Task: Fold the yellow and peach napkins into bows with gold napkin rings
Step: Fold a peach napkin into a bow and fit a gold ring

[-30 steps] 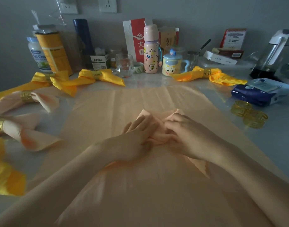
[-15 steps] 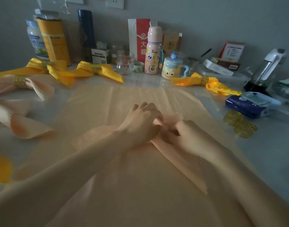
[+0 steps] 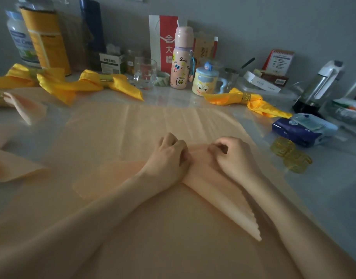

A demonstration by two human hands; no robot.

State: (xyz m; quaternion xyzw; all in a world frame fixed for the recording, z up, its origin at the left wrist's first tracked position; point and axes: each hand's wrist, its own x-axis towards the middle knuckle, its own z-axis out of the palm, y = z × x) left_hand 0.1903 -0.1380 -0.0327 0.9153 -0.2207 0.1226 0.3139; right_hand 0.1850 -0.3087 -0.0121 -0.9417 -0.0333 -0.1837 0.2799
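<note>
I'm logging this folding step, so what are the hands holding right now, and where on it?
Both the left hand and right hand pinch the folded peach cloth napkin at its gathered middle.

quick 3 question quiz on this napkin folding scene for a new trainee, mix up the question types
1. True or false: the left hand and the right hand both pinch the gathered middle of the folded peach napkin.
2. The loose gold rings lie: A) right of the right hand, B) left of the left hand, C) threaded on the folded peach napkin.
3. Fill in: the finished bow nearest the cartoon mug is ___ in colour.
Key: 1 true; 2 A; 3 yellow.
</note>
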